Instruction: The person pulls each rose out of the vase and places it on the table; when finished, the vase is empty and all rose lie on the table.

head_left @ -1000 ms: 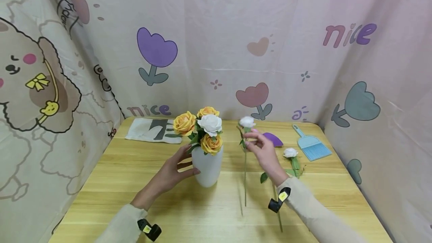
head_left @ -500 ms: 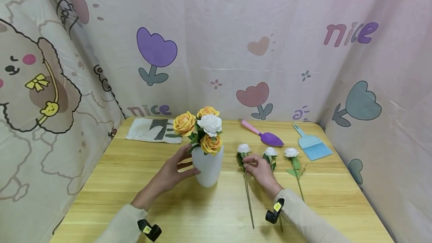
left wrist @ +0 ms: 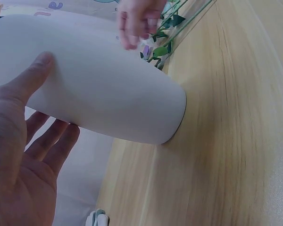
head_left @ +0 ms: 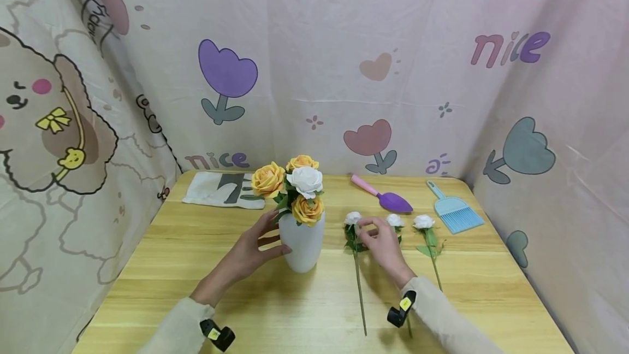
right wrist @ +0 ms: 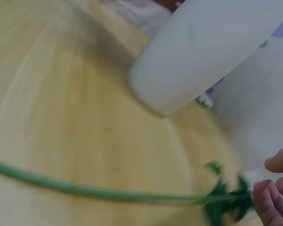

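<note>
A white vase [head_left: 302, 245] stands on the wooden table, holding yellow roses [head_left: 268, 180] and a white rose [head_left: 305, 181]. My left hand [head_left: 255, 247] grips the vase from its left side, thumb across the near face and fingers behind; the left wrist view shows the thumb [left wrist: 30, 77] against the wall. To the right, a long-stemmed white rose [head_left: 360, 288] lies on the table. Just over its leaves is my right hand [head_left: 385, 245], with a gap between thumb and fingers in the right wrist view and nothing visible held there.
Two more white roses lie further right, one [head_left: 395, 220] partly hidden by the right hand, the other [head_left: 423, 222] beyond it. Behind them are a pink-handled purple trowel [head_left: 395, 202] and a blue dustpan [head_left: 458, 215]. A folded white cloth [head_left: 206, 190] lies back left, before a printed curtain.
My right hand has lowered the raised white rose onto the table and let it go, now sitting slightly above its stem. The left hand and vase have stayed put.
</note>
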A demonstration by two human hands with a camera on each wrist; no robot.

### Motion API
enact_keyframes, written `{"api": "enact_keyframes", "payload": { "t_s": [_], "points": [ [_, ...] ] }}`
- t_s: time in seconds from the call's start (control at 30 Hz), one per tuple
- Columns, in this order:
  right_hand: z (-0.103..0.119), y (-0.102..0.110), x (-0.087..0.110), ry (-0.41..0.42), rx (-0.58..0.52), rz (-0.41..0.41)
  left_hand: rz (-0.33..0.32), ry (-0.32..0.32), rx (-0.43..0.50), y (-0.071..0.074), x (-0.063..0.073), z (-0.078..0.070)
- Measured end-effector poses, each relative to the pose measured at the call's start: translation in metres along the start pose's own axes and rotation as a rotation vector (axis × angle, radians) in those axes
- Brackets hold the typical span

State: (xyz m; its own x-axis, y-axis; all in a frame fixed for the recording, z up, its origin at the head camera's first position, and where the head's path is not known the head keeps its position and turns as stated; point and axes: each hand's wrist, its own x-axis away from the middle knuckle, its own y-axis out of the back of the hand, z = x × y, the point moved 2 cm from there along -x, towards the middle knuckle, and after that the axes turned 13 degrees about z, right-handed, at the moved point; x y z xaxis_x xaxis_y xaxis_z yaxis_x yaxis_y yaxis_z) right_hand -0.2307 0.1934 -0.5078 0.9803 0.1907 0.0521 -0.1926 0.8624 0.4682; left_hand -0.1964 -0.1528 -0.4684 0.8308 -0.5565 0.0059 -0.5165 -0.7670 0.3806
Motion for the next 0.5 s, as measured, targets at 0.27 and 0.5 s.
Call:
{"api": "enact_keyframes", "payload": {
  "t_s": [0.27, 0.5],
  "points": [
    [0.059, 0.016, 0.003, 0.266, -0.112, 0.066, -0.001, 0.023, 0.018, -0.001, 0.000, 0.000],
    [0.098, 0.000, 0.006, 0.439, -0.176, 0.327, -0.009, 0.007, 0.008, -0.001, -0.001, -0.001]
  ]
}}
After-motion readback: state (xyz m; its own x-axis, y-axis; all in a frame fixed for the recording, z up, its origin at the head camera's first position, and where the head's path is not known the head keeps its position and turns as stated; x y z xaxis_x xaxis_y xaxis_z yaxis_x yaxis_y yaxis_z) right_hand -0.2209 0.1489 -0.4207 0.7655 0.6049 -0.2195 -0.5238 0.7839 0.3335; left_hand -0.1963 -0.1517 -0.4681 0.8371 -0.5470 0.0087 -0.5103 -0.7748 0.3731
